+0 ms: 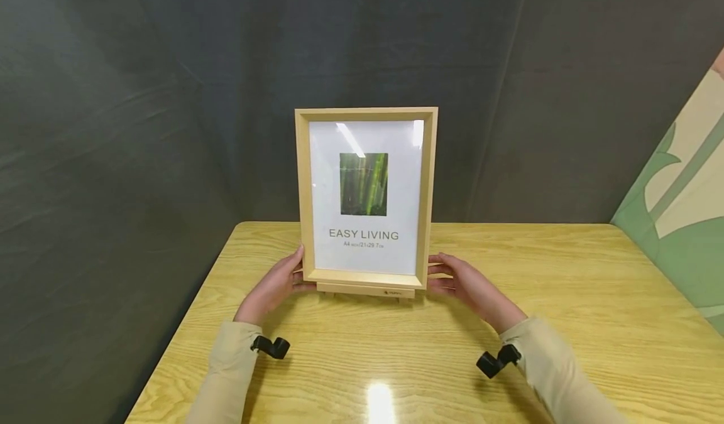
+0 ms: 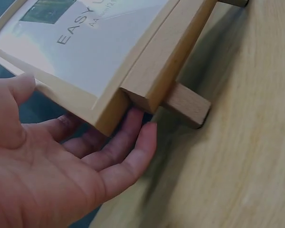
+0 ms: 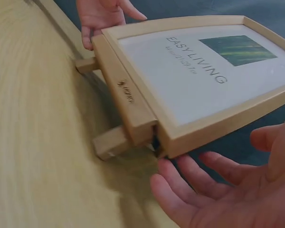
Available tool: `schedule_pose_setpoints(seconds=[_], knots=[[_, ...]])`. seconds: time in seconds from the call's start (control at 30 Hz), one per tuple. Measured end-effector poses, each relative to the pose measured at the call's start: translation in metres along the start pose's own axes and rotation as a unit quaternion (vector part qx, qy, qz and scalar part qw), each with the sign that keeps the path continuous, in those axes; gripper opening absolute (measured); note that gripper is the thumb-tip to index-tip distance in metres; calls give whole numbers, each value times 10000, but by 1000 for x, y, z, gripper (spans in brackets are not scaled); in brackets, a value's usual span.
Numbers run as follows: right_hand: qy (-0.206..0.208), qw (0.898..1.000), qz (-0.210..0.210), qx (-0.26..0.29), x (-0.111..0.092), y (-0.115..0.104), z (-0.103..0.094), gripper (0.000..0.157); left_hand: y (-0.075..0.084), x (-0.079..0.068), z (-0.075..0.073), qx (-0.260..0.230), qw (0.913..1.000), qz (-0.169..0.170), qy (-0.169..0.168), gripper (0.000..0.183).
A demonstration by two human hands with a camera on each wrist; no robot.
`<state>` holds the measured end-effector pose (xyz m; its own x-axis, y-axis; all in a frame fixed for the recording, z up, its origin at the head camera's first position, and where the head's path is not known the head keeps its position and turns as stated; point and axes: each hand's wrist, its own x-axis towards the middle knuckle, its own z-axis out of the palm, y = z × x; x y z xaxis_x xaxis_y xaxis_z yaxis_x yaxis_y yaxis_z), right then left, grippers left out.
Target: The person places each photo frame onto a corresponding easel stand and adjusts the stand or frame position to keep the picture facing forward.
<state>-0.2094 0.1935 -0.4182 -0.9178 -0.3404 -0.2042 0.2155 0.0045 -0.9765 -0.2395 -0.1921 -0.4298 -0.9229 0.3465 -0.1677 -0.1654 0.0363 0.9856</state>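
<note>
A light wooden picture frame (image 1: pixel 366 257), with a bamboo picture and the words EASY LIVING, stands upright, leaning slightly back on a small wooden easel (image 1: pixel 367 291). My left hand (image 1: pixel 274 286) holds the lower left side of the frame. In the left wrist view its thumb (image 2: pixel 24 89) lies against the side edge, and the fingers curl behind the lower corner, partly hidden. At the lower right corner is my right hand (image 1: pixel 466 286), fingertips (image 3: pixel 165 167) at or just behind the frame. Its thumb (image 3: pixel 263 137) stays apart from the edge; whether the fingers touch is unclear.
The easel's short feet (image 3: pixel 111 142) stick out in front on the wooden table (image 1: pixel 362 348). A dark cloth (image 1: pixel 362 41) hangs behind the table and along its left side. A leaf-patterned panel (image 1: pixel 690 223) borders the right. Each sleeve carries a black wrist mount (image 1: pixel 270 347).
</note>
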Motion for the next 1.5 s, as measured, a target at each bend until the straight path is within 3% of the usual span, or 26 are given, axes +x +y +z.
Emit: schedule_pose_setpoints(seconds=[0.2,0.37,0.63,1.0,1.2,1.5], knots=[[-435,9973,5,592,0,10,6,43,-7,1,2,-344,9992,-65,-169,68],[-352,9960,60,813,0,16,9,31,-9,1,2,-366,9992,-43,-151,65],[-441,9978,13,492,1,19,13,57,-12,3,1,-430,9989,-160,51,64],[-462,9976,-292,423,2,26,14,63,-14,2,2,-266,9995,-56,144,65],[-291,9987,-242,341,0,25,16,65,-13,2,3,-250,9994,-114,228,65],[56,9995,-220,219,-10,25,-2,61,-14,9,21,-360,9991,-44,-214,66]])
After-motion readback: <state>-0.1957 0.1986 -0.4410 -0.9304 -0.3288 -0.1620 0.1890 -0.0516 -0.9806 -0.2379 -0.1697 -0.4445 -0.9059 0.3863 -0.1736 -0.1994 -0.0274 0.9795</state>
